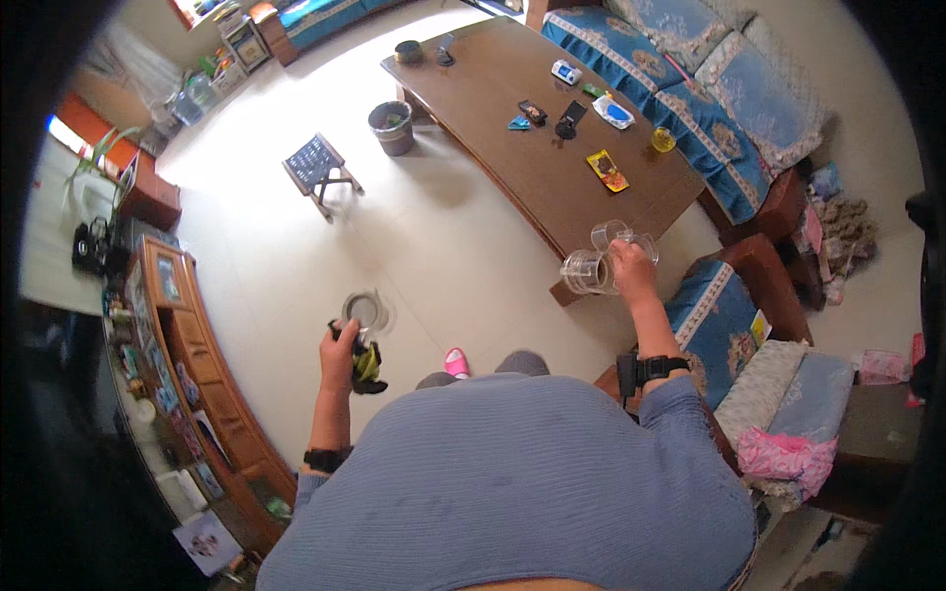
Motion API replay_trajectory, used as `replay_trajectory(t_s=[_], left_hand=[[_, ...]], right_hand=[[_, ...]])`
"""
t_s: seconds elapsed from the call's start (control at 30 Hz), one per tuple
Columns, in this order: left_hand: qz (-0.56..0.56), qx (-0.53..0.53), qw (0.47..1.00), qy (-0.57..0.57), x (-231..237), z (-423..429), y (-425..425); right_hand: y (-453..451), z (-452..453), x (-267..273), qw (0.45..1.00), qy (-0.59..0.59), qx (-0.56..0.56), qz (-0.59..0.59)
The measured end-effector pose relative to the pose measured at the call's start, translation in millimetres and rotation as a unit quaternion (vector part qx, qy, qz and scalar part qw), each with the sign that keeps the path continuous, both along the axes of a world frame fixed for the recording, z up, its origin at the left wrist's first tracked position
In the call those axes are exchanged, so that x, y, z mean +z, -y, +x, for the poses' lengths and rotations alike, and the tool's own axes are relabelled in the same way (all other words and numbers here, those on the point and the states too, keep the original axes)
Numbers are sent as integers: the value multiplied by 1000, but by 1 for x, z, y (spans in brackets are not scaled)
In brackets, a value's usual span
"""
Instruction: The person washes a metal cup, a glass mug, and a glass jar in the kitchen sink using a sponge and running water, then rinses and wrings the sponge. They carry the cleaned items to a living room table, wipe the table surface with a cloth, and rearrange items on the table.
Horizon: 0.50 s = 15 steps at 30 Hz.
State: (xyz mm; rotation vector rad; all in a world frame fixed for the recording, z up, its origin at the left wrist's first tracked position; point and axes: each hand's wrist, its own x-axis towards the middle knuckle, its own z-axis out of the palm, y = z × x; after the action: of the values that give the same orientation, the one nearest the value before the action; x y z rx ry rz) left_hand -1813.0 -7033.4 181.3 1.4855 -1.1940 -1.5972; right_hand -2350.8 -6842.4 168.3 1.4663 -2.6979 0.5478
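My left hand (336,358) is out over the floor, gripping a round clear vessel (364,310) with a greyish inside and what looks like a black handle. A crumpled black and yellow-green cloth (367,367) hangs from the same hand; its full shape is hidden. Near the close corner of the brown table (510,148), my right hand (633,270) has its fingers around several clear cups (586,272). They are bunched together and tilted different ways. Whether any cup touches the table edge is unclear.
On the table lie a yellow packet (607,171), a wipes pack (613,112), a phone stand (570,120) and a cup of yellow liquid (663,139). A folding stool (316,162) and a bin (390,129) stand on the floor. A wooden cabinet (214,369) lines the left; sofas (709,133) flank the right.
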Motion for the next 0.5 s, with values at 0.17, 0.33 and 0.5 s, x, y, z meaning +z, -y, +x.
replay_trajectory(t_s=[0.17,0.33,0.5], left_hand=[[-37,-88,995,-38,4,-122,158],[-24,-132,990,35,-26,-229,274],[40,-143,988,45,-60,-311,362]], right_hand=[[86,-67,-55,996,37,-85,14],[170,-142,-133,988,67,-114,81],[262,-208,-172,976,105,-140,132]])
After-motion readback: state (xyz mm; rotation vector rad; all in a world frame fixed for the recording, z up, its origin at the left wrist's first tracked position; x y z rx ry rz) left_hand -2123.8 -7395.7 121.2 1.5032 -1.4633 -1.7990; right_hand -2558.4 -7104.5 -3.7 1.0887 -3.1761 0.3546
